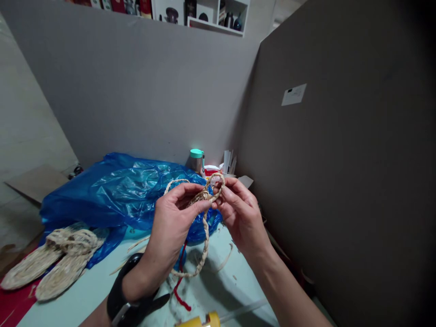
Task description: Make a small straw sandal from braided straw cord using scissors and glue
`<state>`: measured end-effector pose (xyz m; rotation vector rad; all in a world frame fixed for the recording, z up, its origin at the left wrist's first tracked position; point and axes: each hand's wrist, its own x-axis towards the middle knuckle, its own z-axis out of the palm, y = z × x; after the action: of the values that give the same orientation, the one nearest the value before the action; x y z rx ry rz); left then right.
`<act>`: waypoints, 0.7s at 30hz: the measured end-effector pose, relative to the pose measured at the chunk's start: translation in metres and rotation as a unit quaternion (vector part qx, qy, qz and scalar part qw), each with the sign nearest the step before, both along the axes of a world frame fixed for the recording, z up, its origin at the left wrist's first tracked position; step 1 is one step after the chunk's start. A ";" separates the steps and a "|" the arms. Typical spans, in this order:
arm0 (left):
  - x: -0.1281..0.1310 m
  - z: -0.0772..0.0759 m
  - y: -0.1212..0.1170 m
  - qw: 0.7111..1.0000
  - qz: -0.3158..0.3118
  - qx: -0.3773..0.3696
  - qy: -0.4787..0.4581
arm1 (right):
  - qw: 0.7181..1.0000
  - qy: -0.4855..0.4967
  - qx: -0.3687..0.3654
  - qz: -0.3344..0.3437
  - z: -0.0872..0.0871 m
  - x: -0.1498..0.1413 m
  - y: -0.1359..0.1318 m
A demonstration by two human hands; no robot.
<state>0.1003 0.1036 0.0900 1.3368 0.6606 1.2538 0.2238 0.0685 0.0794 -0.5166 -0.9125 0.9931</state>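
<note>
A braided straw cord is held up between both hands, above the table. My left hand pinches a bunched part of it between thumb and fingers. My right hand grips a small loop of the same cord at its right side. From the hands the braid hangs down in a curve towards the tabletop, and another stretch of it arcs behind my left fingers. A red yarn strand dangles or lies below the cord. My right fingertips are partly hidden behind the loop.
A pair of woven straw slippers lies at the left beside a large blue plastic bag. A steel bottle with a turquoise lid stands at the back. A yellow-handled tool lies at the front edge. Grey partitions enclose the pale table.
</note>
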 end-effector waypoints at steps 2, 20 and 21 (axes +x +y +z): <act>0.000 0.000 0.001 1.000 0.004 0.003 0.010 | 1.000 -0.009 0.001 -0.006 -0.001 0.000 0.000; -0.005 -0.001 0.008 0.996 0.004 0.059 0.067 | 0.981 -0.184 0.004 -0.066 -0.004 0.006 0.001; -0.005 -0.001 0.008 0.995 0.012 0.069 0.072 | 0.978 -0.195 0.002 -0.070 -0.003 0.007 0.002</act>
<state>0.0958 0.1116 0.0885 1.5492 0.7025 1.2483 0.2307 0.0703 0.0763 -0.7785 -1.2077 0.7736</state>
